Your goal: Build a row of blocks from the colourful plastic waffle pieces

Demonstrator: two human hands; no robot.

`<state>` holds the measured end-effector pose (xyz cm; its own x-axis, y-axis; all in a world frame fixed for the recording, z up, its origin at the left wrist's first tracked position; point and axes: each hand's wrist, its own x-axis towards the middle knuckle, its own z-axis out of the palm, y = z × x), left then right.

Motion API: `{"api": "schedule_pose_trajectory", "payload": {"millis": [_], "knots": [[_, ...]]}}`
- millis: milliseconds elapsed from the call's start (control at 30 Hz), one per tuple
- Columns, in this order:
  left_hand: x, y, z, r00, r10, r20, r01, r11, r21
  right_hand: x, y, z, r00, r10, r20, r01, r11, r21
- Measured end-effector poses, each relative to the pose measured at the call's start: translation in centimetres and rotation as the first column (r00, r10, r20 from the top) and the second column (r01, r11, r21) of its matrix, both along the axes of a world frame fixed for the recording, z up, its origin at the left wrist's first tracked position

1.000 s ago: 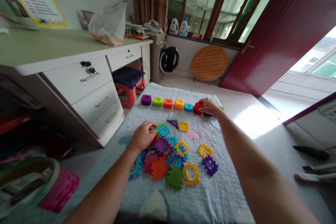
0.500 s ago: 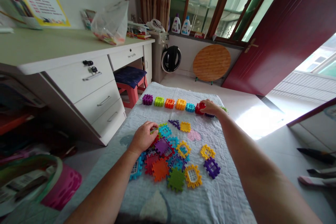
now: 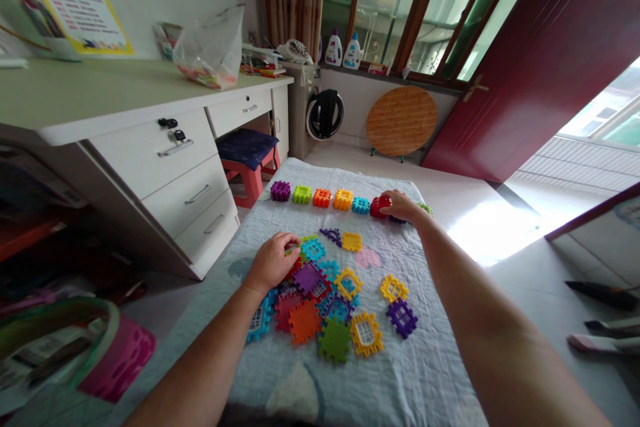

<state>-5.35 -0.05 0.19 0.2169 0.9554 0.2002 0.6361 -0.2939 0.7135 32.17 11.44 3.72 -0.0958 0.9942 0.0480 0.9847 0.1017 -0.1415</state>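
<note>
A pale quilted cloth (image 3: 430, 373) lies on the floor. Along its far edge runs a row of plastic block cubes: purple (image 3: 280, 191), green (image 3: 302, 195), orange (image 3: 322, 197), yellow (image 3: 343, 199), blue (image 3: 360, 205) and red (image 3: 379, 206). My right hand (image 3: 401, 205) is closed on the red cube at the row's right end. My left hand (image 3: 273, 259) is curled over a green flat piece (image 3: 296, 248) at the left edge of a heap of several flat interlocking pieces (image 3: 327, 303).
A white desk with drawers (image 3: 165, 167) stands to the left, with a red stool (image 3: 247, 153) under it. A round wooden tabletop (image 3: 400, 121) leans against the far wall. A dark red door (image 3: 525, 60) stands open on the right. A pink-and-green basket (image 3: 75, 353) sits at lower left.
Both hands stay where they were on the red cube and the green piece. Only the head camera has shifted slightly.
</note>
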Motion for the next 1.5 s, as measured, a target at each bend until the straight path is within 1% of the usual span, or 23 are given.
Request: {"api": "schedule_pose_trajectory", "payload": {"millis": [233, 300, 367, 433, 467, 533, 567, 633, 733, 833, 933, 1033, 1100, 1133, 1200, 1300, 1367, 1400, 1467, 1500], "knots": [[-0.1, 0.0, 0.0, 1.0, 0.002, -0.008, -0.002, 1.0, -0.006, 0.1, -0.4, 0.3, 0.999, -0.006, -0.032, 0.006, 1.0, -0.009], [-0.1, 0.0, 0.0, 1.0, 0.002, -0.009, -0.002, 1.0, -0.008, -0.2, -1.3, 0.5, 0.997, -0.028, -0.065, 0.031, 0.998, 0.047], [-0.1, 0.0, 0.0, 1.0, 0.004, -0.013, -0.004, 1.0, -0.01, -0.9, -2.8, 0.6, 0.991, -0.014, -0.132, 0.034, 0.988, 0.152], [0.0, 0.0, 0.1, 1.0, 0.003, -0.024, -0.003, 1.0, -0.007, -2.2, -4.9, 0.5, 0.977, 0.078, -0.197, -0.031, 0.972, 0.231], [0.0, 0.0, 0.1, 1.0, 0.0, -0.029, 0.0, 1.0, -0.005, -3.0, -6.1, 0.3, 0.966, 0.148, -0.214, -0.097, 0.968, 0.23], [0.1, -0.1, 0.1, 0.999, -0.006, -0.036, 0.006, 1.0, 0.0, -4.9, -8.5, -0.3, 0.935, 0.274, -0.226, -0.238, 0.956, 0.174], [0.2, -0.1, 0.1, 0.999, -0.008, -0.038, 0.008, 1.0, 0.002, -5.9, -9.5, -0.6, 0.924, 0.307, -0.227, -0.279, 0.949, 0.146], [0.2, -0.2, 0.1, 0.999, -0.006, -0.041, 0.006, 1.0, 0.004, -7.6, -10.9, -1.5, 0.917, 0.34, -0.21, -0.321, 0.94, 0.12], [0.2, -0.3, 0.1, 0.999, -0.007, -0.034, 0.007, 1.0, 0.006, -9.3, -11.7, -2.7, 0.922, 0.345, -0.174, -0.336, 0.938, 0.081], [0.1, -0.3, 0.2, 0.999, -0.015, -0.028, 0.015, 1.0, 0.016, -9.5, -11.7, -3.2, 0.931, 0.327, -0.164, -0.316, 0.944, 0.09], [0.1, -0.3, 0.2, 0.999, -0.017, -0.035, 0.018, 1.0, 0.025, -8.8, -12.1, -2.7, 0.946, 0.257, -0.195, -0.238, 0.964, 0.117], [0.2, -0.4, 0.3, 0.999, -0.02, -0.041, 0.021, 0.999, 0.027, -7.7, -13.1, -2.1, 0.936, 0.147, -0.321, -0.123, 0.988, 0.092], [0.3, -0.3, 0.2, 0.999, -0.02, -0.044, 0.021, 0.999, 0.028, -7.1, -13.7, -2.1, 0.907, 0.101, -0.409, -0.092, 0.995, 0.042], [0.3, -0.3, 0.2, 0.999, -0.02, -0.044, 0.021, 0.999, 0.028, -6.9, -13.9, -2.3, 0.901, 0.087, -0.425, -0.084, 0.996, 0.026], [0.3, -0.2, 0.1, 0.999, -0.019, -0.045, 0.02, 0.999, 0.029, -6.7, -14.1, -2.9, 0.92, 0.078, -0.385, -0.068, 0.997, 0.037], [0.2, -0.2, 0.0, 0.999, -0.018, -0.046, 0.02, 0.999, 0.039, -6.8, -14.3, -3.8, 0.97, 0.033, -0.239, 0.007, 0.986, 0.165], [0.1, -0.2, 0.0, 0.998, -0.011, -0.054, 0.014, 0.999, 0.048, -6.7, -14.4, -3.8, 0.982, -0.013, -0.187, 0.057, 0.971, 0.232], [0.1, -0.2, 0.0, 0.998, -0.006, -0.06, 0.009, 0.999, 0.051, -6.5, -14.5, -3.6, 0.983, -0.026, -0.182, 0.07, 0.968, 0.241], [0.0, -0.2, 0.0, 0.998, -0.001, -0.068, 0.004, 0.999, 0.054, -6.0, -15.0, -2.9, 0.98, -0.009, -0.2, 0.047, 0.981, 0.188], [0.0, -0.2, 0.0, 0.998, 0.001, -0.07, 0.003, 0.998, 0.055, -5.7, -15.3, -2.4, 0.978, 0.006, -0.21, 0.021, 0.992, 0.124]]}}
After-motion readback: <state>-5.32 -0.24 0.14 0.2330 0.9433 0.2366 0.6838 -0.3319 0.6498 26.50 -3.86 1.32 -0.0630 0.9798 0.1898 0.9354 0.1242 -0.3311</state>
